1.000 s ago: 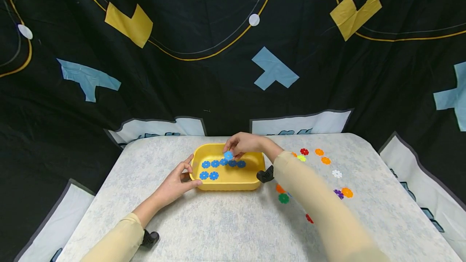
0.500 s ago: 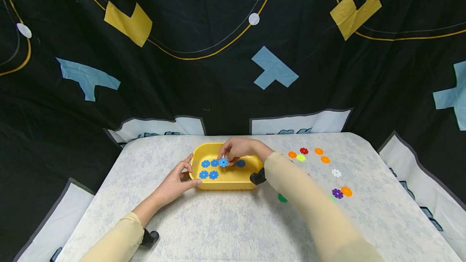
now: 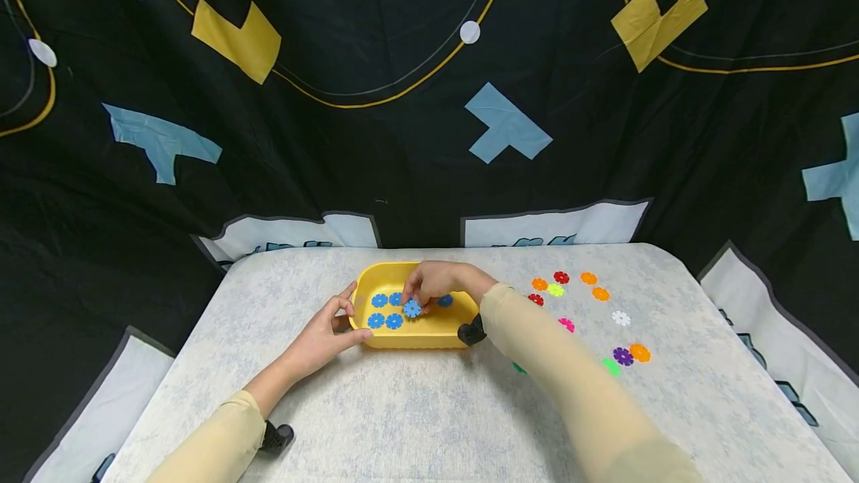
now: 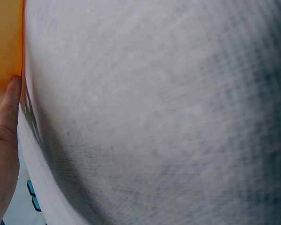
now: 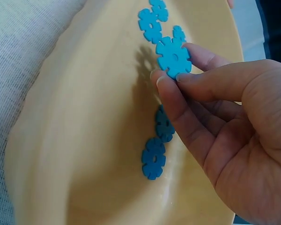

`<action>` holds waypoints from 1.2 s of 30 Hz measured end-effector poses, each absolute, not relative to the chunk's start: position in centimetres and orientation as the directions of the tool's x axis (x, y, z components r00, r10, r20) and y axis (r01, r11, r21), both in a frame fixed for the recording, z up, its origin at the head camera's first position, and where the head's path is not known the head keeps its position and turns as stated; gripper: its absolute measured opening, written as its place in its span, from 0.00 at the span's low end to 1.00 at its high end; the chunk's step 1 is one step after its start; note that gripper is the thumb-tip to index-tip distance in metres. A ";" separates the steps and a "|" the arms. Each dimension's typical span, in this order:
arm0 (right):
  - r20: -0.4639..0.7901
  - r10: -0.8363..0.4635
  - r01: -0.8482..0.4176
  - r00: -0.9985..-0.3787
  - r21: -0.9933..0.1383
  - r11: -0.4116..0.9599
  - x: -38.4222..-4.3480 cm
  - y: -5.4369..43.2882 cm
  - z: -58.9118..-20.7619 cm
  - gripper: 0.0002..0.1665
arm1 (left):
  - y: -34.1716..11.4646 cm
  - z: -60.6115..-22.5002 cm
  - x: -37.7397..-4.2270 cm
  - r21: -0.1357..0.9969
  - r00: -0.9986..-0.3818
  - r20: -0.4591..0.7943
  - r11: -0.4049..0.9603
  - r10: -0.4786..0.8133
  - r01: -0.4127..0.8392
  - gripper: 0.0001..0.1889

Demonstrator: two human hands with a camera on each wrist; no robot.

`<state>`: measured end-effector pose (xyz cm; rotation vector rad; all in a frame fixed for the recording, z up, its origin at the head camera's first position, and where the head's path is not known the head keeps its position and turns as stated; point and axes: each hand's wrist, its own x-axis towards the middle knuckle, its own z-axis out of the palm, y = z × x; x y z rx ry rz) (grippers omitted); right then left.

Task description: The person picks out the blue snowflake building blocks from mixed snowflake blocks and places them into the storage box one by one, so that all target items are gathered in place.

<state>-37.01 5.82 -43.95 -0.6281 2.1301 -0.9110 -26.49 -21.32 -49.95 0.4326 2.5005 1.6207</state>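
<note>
In the head view a yellow plastic tray point(image 3: 429, 340) stands at the middle of the table. My left hand point(image 3: 325, 335) holds its left end, thumb along the front rim and fingers at the side. Between the thumb and fingertips of my right hand point(image 3: 432, 279) is a blue interlocking disc point(image 3: 412, 309), notched like a flower. The right wrist view shows this pinched disc point(image 5: 174, 58) held over the tray floor, its shadow beside it. More blue discs point(image 5: 153, 158) lie flat in the tray, partly hidden behind my fingers.
To the right of the tray, loose discs lie scattered: orange point(image 3: 600, 294), red point(image 3: 561, 276), yellow point(image 3: 555, 290), white point(image 3: 620, 318), purple point(image 3: 622, 356), pink point(image 3: 567, 325) and green point(image 3: 611, 367). My right sleeve point(image 3: 564, 364) crosses above that side. A black curtain point(image 3: 376, 162) hangs behind the table.
My right hand has moved slightly left and toward me, bringing the pinched blue disc nearer the tray's front row. My left hand stays at the tray's left end.
</note>
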 end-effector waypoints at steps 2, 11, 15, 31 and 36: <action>-0.436 -0.659 -0.144 -0.613 -0.758 0.636 -37.0 5.8 -44.0 0.18 | -21.3 -49.9 -26.5 0.911 -0.949 0.052 0.374 0.311 0.172 0.27; -0.440 -0.671 -0.170 -0.596 -0.748 0.642 -37.0 5.7 -44.8 0.20 | -21.3 -49.9 -26.5 0.913 -0.950 0.044 0.373 0.308 0.163 0.26; -0.436 -0.677 -0.168 -0.592 -0.755 0.633 -37.0 5.7 -45.1 0.19 | -21.3 -50.0 -26.5 0.912 -0.950 0.042 0.376 0.309 0.163 0.27; -0.460 -0.669 -0.143 -0.584 -0.753 0.643 -36.4 5.6 -44.7 0.16 | -21.2 -49.8 -26.4 0.913 -0.949 0.041 0.374 0.311 0.162 0.27; -0.452 -0.674 -0.155 -0.584 -0.753 0.640 -36.4 5.6 -44.8 0.14 | -21.3 -49.8 -26.4 0.915 -0.949 0.046 0.368 0.313 0.166 0.27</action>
